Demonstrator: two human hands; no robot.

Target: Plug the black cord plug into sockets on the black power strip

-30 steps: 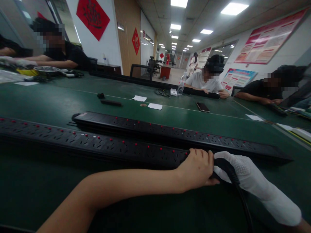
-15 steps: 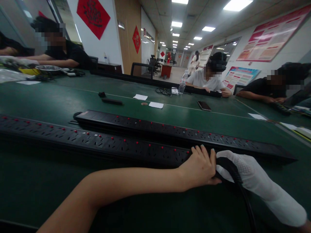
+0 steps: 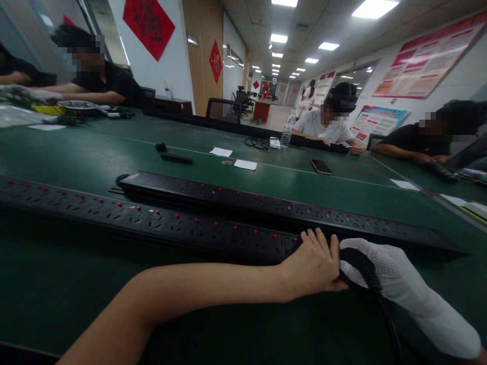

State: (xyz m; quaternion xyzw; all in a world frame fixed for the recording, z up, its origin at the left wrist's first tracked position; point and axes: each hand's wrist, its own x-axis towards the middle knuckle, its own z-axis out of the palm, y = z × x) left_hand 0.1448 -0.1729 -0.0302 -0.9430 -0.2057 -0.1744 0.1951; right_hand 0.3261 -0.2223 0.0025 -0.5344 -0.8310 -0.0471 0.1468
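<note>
In the head view, a long black power strip (image 3: 167, 227) with a row of red lights lies across the near side of the green table (image 3: 95, 299). My bare left hand (image 3: 315, 267) is closed around its right end. Just beside it, my right hand (image 3: 391, 266), in a white glove, grips a black plug (image 3: 356, 259). A thick black cord (image 3: 388, 322) runs down from the plug. The two hands almost touch, and the join between plug and strip end is hidden. A second power strip (image 3: 243, 199) of the same kind lies just behind the first.
Farther back are a small black bar (image 3: 177, 158), white paper slips (image 3: 245, 165), a phone (image 3: 320, 166), a water bottle (image 3: 286, 134) and coiled black cables (image 3: 256, 143). Several people sit around the table. Tools and a metal dish (image 3: 78, 105) crowd the far left.
The view has shifted very slightly. Both hands keep the same hold on the strip end and the plug. A distant standing person has moved a little.
</note>
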